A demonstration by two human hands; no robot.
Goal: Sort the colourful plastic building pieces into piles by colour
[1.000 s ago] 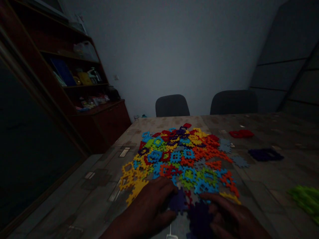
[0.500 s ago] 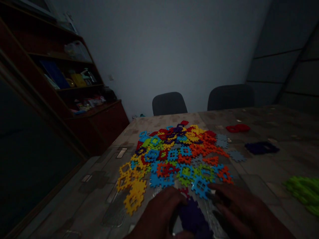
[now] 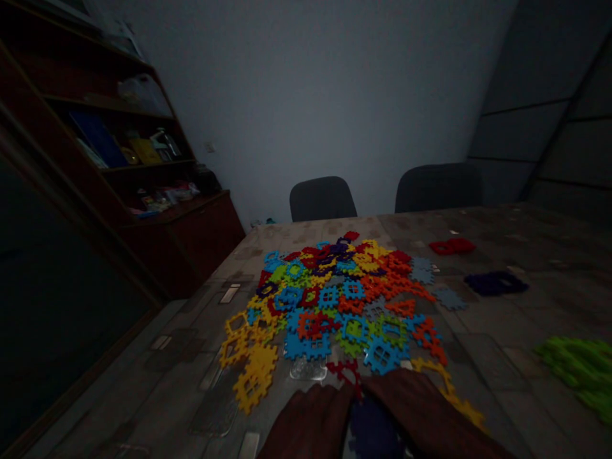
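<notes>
At the bottom centre of the head view, a dark purple notched piece (image 3: 375,430) lies between my two hands. My left hand (image 3: 310,421) is closed on its left side, fingers together. My right hand (image 3: 425,408) reaches over its upper right side, fingers pressed together on it. Just beyond the fingertips is a dark red notched piece (image 3: 348,371). Yellow pieces (image 3: 437,376) stick out past my right hand. Beyond spreads a heap of notched pieces, among them a blue window piece (image 3: 382,355) and a yellow one (image 3: 253,384).
The patterned table (image 3: 186,357) also holds a red piece (image 3: 452,246), another purple piece (image 3: 497,284) and green pieces (image 3: 581,370) on the right. Two dark chairs (image 3: 322,199) stand behind it. A wooden shelf unit (image 3: 186,217) is on the left.
My right hand has moved left onto the purple piece, closer to my left hand. Yellow pieces now show beside it, and more of the dark red piece is visible. The view has shifted slightly.
</notes>
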